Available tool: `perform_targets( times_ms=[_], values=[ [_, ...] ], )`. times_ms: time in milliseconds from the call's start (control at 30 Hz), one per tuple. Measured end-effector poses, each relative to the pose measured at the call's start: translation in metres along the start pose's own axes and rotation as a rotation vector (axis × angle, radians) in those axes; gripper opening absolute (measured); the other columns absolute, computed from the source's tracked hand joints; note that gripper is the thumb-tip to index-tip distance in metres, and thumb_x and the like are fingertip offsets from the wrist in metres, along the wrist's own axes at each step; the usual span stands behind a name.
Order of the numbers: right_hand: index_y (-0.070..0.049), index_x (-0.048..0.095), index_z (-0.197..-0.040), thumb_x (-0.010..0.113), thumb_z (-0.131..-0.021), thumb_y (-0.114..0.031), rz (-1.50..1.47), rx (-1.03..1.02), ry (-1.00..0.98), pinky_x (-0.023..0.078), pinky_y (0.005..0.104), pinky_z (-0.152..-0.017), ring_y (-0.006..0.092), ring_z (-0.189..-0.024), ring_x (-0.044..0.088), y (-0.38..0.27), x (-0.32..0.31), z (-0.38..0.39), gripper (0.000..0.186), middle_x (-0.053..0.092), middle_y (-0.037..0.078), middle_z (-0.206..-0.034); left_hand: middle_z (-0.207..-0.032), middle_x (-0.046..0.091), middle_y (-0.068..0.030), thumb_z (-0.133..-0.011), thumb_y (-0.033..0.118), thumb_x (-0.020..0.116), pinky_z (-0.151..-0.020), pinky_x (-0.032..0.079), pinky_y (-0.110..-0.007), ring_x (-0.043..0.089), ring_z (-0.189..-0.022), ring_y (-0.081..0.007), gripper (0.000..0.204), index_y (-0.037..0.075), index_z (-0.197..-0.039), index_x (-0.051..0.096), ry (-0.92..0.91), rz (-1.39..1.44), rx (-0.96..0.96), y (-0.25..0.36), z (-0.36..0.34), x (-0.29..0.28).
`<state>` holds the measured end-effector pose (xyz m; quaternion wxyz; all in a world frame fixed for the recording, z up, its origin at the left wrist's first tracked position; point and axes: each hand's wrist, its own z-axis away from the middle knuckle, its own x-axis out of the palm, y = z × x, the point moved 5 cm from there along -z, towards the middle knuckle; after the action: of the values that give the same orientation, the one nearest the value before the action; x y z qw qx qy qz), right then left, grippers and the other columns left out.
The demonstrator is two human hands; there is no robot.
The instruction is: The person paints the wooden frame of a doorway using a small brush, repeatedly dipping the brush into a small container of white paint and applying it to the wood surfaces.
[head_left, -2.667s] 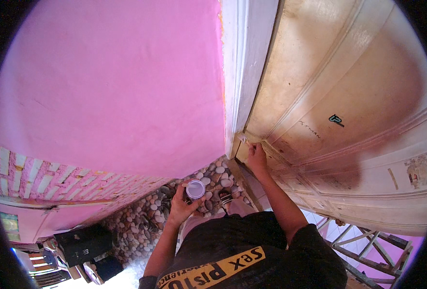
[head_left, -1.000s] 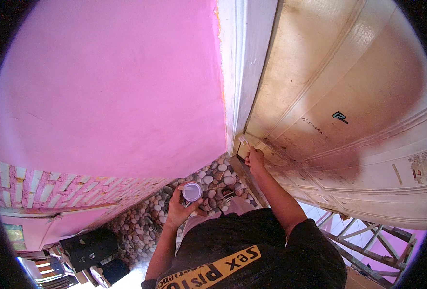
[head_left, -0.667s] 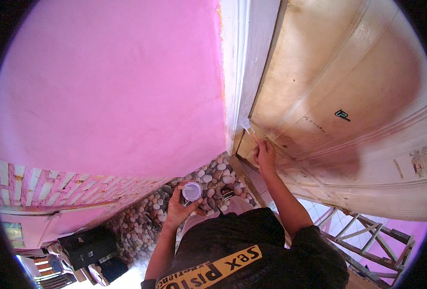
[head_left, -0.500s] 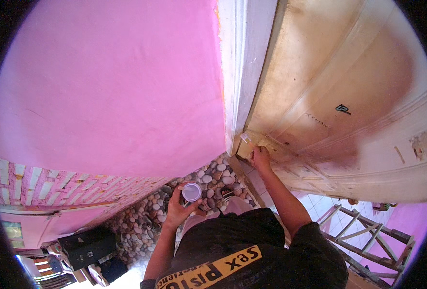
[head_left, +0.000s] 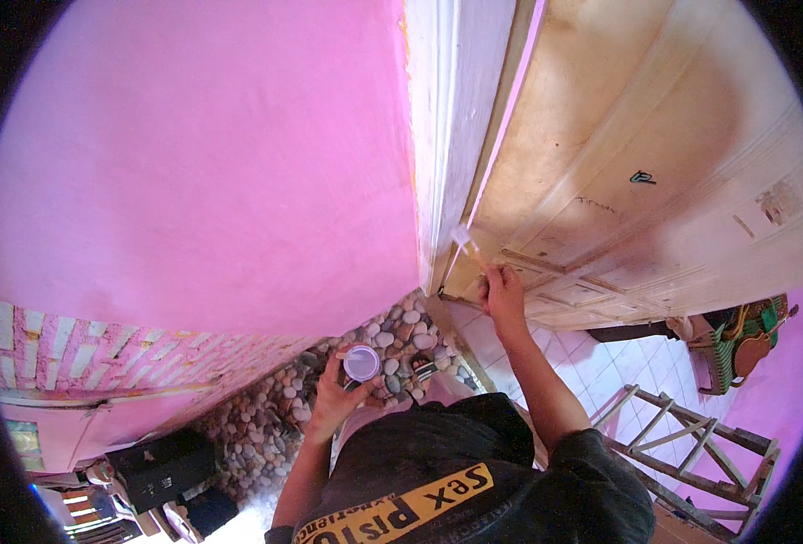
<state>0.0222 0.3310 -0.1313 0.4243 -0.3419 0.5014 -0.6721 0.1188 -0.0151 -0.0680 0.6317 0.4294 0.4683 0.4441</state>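
Note:
My left hand point(head_left: 336, 392) is wrapped round a small round paint tub point(head_left: 361, 363). Pale liquid shows inside it, and a light stick or handle rests at its rim. Out in front, my right hand point(head_left: 503, 288) grips a paintbrush point(head_left: 474, 252) by its handle. White paint coats the brush's bristles, which are at the narrow gap between the white door frame point(head_left: 442, 136) and the unpainted-looking tan door point(head_left: 592, 136). Whether the bristles touch the frame or the door edge, I cannot tell.
A pink wall point(head_left: 220, 163) rises on the left, with white-and-pink brickwork point(head_left: 102, 354) below. Pebble-patterned flooring point(head_left: 283, 426) meets pale tiles point(head_left: 592, 372) at the doorway. Lower right stands a wooden ladder point(head_left: 691, 444); behind the door sits a green basket point(head_left: 723, 354). A black box point(head_left: 161, 467) is lower left.
The door has swung away from the frame, baring a pink strip in the gap and the basket behind it. My right hand and the brush have moved slightly up; my left hand stays put.

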Motion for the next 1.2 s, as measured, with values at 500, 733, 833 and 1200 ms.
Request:
perform_targets(
  times_ms=[500,733,833,1200],
  values=[
    [-0.008,0.053,-0.097,0.052,-0.110,-0.026,-0.300,-0.035,-0.133,0.028,0.0251,-0.041,0.0071,-0.049,0.039,-0.147,0.038,0.053,0.022,0.051,0.000,-0.069,-0.122,0.067,-0.0059,-0.083,0.016,0.088,-0.097,0.052,-0.032,0.064,-0.112,-0.0142,0.063,0.004,-0.136,0.056,-0.017,-0.090,0.062,0.018,-0.005,0.002],
    [-0.008,0.055,-0.090,0.054,-0.110,-0.028,-0.310,-0.179,-0.106,0.030,0.0237,-0.042,0.0068,-0.050,0.043,-0.125,0.028,0.037,0.028,0.051,0.000,-0.068,-0.122,0.067,-0.0073,-0.082,0.020,0.089,-0.102,0.049,-0.035,0.062,-0.115,-0.0171,0.061,0.004,-0.131,0.057,-0.027,-0.104,0.107,0.010,-0.009,0.002],
    [-0.008,0.057,-0.097,0.053,-0.110,-0.032,-0.209,-0.027,-0.109,0.026,0.0244,-0.041,0.0062,-0.048,0.039,-0.046,0.022,0.007,0.027,0.051,0.000,-0.068,-0.120,0.067,-0.0068,-0.082,0.020,0.089,-0.101,0.049,-0.035,0.063,-0.113,-0.0165,0.060,0.004,-0.130,0.057,-0.035,-0.098,0.103,0.009,-0.009,0.002],
    [-0.006,0.055,-0.099,0.051,-0.109,-0.026,-0.199,0.061,-0.169,0.025,0.0258,-0.040,0.0081,-0.045,0.038,-0.111,0.037,0.025,0.023,0.051,0.002,-0.068,-0.123,0.069,-0.0087,-0.080,0.022,0.091,-0.101,0.049,-0.034,0.064,-0.116,-0.0180,0.067,0.002,-0.135,0.058,-0.011,-0.145,0.108,0.005,-0.003,-0.001]
  ],
)
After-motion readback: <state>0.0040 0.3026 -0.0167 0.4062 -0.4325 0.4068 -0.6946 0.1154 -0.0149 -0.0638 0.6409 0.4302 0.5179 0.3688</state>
